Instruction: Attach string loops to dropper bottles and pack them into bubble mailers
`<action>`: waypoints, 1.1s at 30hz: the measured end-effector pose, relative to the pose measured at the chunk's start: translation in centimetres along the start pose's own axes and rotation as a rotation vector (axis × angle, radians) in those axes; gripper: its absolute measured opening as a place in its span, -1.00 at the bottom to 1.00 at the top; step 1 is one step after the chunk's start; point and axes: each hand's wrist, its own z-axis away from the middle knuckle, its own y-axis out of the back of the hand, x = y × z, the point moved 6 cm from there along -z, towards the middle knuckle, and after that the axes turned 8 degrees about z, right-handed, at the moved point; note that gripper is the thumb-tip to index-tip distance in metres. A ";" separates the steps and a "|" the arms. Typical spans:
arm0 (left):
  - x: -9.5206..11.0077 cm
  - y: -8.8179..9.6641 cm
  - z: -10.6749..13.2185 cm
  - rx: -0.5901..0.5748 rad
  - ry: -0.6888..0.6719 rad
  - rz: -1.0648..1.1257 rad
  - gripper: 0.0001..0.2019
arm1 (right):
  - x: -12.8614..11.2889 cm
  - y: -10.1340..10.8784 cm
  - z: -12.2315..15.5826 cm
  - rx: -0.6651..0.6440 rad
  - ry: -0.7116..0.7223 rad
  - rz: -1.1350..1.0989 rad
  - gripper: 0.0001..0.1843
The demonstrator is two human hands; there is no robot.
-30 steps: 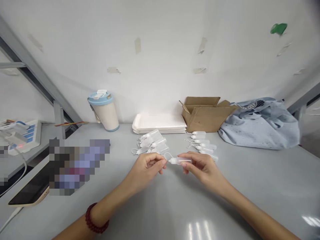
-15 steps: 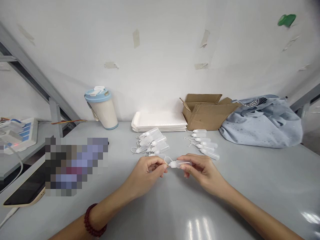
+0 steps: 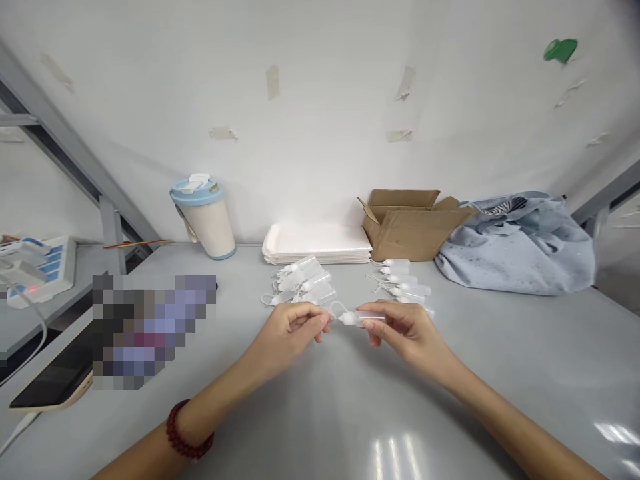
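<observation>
Seemingly joining or parting a looped strap and nozzle, hard to tell which; calls for steady, level alignment. Pinching the strap's end in the left hand, fingertips closed; grasping a small bottle level in the right hand, nozzle toward the left fingertips. Facing heaped bottles just past the left grip, spread bottles past the right, then a cardboard box.

Left hand slightly farther from bottle nozzle.
</observation>
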 end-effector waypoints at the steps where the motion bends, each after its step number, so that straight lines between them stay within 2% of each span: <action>1: 0.0 -0.1 0.1 -0.008 0.000 0.004 -0.78 | 0.0 -0.1 0.0 -0.004 0.004 -0.001 -0.70; 9: -0.3 -0.6 0.3 -0.024 -0.005 -0.087 -0.80 | -0.2 -0.5 0.0 -0.044 0.025 0.018 -0.73; 17: -0.1 -0.6 0.3 -0.017 -0.025 -0.064 -0.81 | -0.2 -0.2 -0.1 -0.046 0.021 0.039 -0.71; 25: 0.5 -0.2 0.0 -0.022 -0.112 -0.099 -0.81 | -0.3 0.2 -0.2 -0.048 0.044 0.060 -0.72; 33: 0.7 -0.1 0.0 -0.016 -0.110 -0.099 -0.81 | -0.6 0.2 -0.2 -0.041 0.053 0.067 -0.70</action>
